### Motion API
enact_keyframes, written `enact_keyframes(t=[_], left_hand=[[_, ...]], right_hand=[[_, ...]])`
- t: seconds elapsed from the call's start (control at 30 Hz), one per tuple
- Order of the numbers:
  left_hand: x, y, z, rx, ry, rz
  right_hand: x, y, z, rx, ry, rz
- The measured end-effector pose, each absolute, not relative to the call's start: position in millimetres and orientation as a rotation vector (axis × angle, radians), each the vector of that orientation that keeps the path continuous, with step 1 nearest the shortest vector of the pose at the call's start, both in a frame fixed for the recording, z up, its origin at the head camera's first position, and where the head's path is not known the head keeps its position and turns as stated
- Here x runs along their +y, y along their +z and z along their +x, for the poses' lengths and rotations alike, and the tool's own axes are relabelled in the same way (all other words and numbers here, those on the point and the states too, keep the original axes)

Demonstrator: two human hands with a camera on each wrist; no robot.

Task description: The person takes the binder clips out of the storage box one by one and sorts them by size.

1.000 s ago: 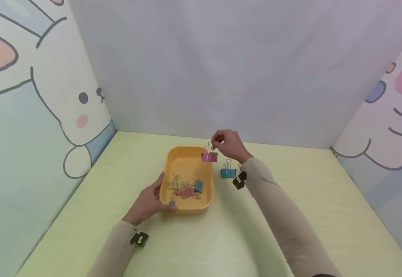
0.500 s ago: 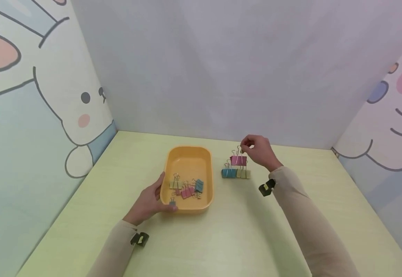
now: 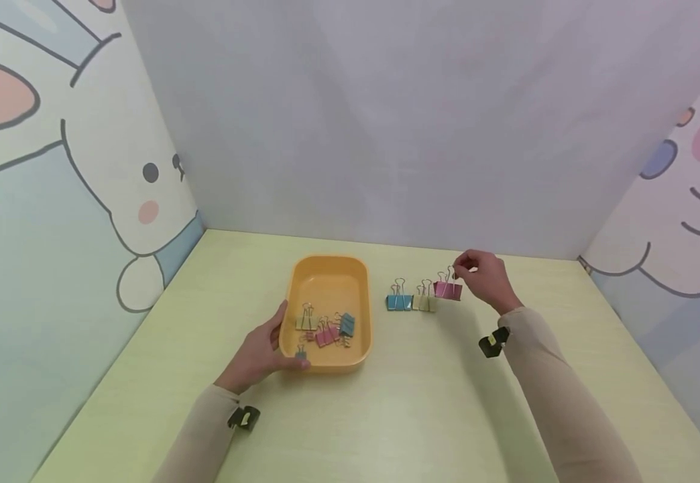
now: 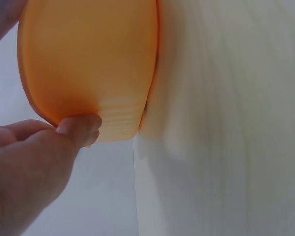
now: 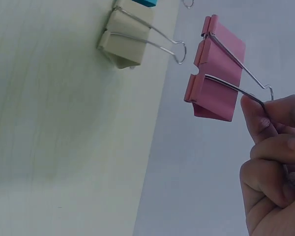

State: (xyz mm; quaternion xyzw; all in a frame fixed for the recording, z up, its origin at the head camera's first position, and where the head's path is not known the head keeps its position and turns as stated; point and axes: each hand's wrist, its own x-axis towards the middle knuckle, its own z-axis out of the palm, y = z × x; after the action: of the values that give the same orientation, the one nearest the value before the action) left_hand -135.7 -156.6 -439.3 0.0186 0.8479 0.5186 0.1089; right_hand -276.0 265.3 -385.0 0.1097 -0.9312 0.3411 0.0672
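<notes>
My right hand [image 3: 487, 278] pinches a pink binder clip [image 3: 448, 290] by one wire handle, thumb against finger. In the right wrist view the pink binder clip [image 5: 219, 71] hangs apart from the yellow binder clip [image 5: 125, 37], above the table. A blue binder clip [image 3: 399, 302] and the yellow binder clip [image 3: 424, 304] stand side by side on the table, handles up. My left hand [image 3: 257, 353] grips the near left corner of a yellow-orange plastic tray [image 3: 329, 261]. In the left wrist view the thumb and a finger hold its rim [image 4: 21, 64].
Inside the tray lie several more binder clips: a yellow one [image 3: 306, 323], a pink one [image 3: 327, 335], a blue one [image 3: 346, 325] and smaller ones. A pale wall [image 3: 386, 134] closes off the table [image 3: 386, 416] at the back; cartoon-printed panels [image 3: 24, 235] flank it.
My right hand has carried the pink binder clip from over the tray's right rim rightward past the blue and yellow clips. My left hand and the tray stay in place.
</notes>
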Motion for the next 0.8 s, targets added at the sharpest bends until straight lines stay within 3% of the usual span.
enact_keyframes(t=[0.8], left_hand=[[-156.8, -440.9, -138.2, 2.475, 1.549, 0.061]], right_hand=[[285.1, -432.2, -278.4, -2.871, 0.922, 0.220]])
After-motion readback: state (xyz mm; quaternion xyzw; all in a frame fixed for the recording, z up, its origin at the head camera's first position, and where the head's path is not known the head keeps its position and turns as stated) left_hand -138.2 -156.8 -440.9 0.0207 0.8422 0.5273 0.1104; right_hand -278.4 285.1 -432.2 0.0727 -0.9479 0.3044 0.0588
